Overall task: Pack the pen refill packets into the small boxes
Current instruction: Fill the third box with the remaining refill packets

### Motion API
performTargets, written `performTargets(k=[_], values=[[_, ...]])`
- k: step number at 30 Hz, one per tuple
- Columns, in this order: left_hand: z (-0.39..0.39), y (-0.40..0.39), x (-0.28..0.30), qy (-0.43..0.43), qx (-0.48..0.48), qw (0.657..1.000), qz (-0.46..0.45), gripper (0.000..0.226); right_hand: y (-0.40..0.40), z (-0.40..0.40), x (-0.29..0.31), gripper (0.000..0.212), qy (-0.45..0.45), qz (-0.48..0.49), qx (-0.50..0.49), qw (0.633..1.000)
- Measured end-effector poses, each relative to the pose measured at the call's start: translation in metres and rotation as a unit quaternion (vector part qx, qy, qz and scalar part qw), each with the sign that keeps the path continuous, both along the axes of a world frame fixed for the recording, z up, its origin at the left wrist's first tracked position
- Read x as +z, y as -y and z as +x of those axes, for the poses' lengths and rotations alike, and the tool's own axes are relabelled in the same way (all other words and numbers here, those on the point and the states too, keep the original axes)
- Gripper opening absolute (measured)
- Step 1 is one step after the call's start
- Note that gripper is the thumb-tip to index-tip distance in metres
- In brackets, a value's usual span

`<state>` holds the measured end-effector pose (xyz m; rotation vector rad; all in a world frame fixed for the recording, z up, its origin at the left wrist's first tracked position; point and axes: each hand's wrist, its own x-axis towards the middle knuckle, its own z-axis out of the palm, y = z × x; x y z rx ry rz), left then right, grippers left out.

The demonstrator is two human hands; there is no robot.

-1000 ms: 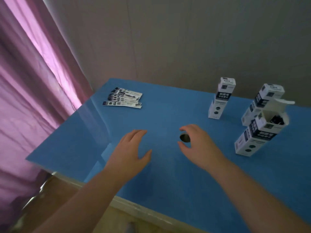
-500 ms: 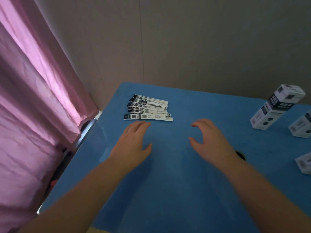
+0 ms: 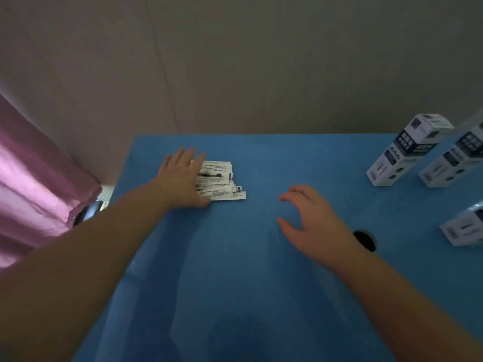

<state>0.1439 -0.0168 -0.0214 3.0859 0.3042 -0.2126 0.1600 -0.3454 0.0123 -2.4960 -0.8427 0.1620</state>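
wall (image 3: 261,61): plain beige | curtain (image 3: 34,184): pink, left | table (image 3: 235,283): blue, dark round hole (image 3: 364,240)

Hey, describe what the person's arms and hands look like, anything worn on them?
Both forearms are bare as far as the frame shows: no sleeves in view. The left hand and the right hand wear no gloves, and no rings, watch or wristband show. The picture is dim and slightly blurred, so fine marks cannot be told.

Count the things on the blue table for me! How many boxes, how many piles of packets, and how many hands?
Small boxes: 3, at the right edge
Piles of pen refill packets: 1 (packets overlap, too blurred to count singly)
Hands: 2, the left hand on the pile, the right hand holding nothing
Total: 6
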Motion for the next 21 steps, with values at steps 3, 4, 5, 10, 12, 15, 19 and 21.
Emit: performTargets(k=[3, 4, 5, 10, 12, 15, 19, 21], values=[[0.022, -0.013, 0.007, -0.081, -0.055, 0.995, 0.031, 0.118, 0.0, 0.004, 0.002, 0.041, 0.005, 0.003, -0.009, 1.0], [0.028, -0.014, 0.008, -0.087, -0.071, 0.993, 0.032, 0.109, 0.001, 0.005, 0.002, 0.041, 0.003, 0.003, -0.012, 1.0], [0.032, -0.014, 0.009, -0.08, -0.085, 0.993, 0.031, 0.094, 0.002, 0.006, 0.002, 0.041, 0.001, 0.002, -0.016, 1.0], [0.039, -0.007, 0.011, -0.048, -0.106, 0.993, 0.036, 0.027, 0.0, 0.008, -0.002, 0.04, -0.005, 0.004, -0.028, 1.0], [0.037, -0.002, 0.007, -0.044, -0.094, 0.994, 0.044, 0.018, -0.001, 0.008, -0.003, 0.04, -0.006, -0.002, -0.025, 1.0], [0.034, 0.006, 0.0, -0.054, -0.064, 0.995, 0.054, 0.02, 0.001, 0.007, -0.002, 0.039, -0.005, 0.001, -0.019, 1.0], [0.026, 0.01, -0.002, -0.069, -0.02, 0.996, 0.043, 0.021, 0.008, 0.003, 0.006, 0.039, -0.003, 0.003, -0.016, 1.0], [0.016, 0.013, -0.004, -0.059, -0.006, 0.998, 0.025, 0.016, 0.013, 0.0, 0.009, 0.039, 0.0, 0.004, -0.017, 1.0]])
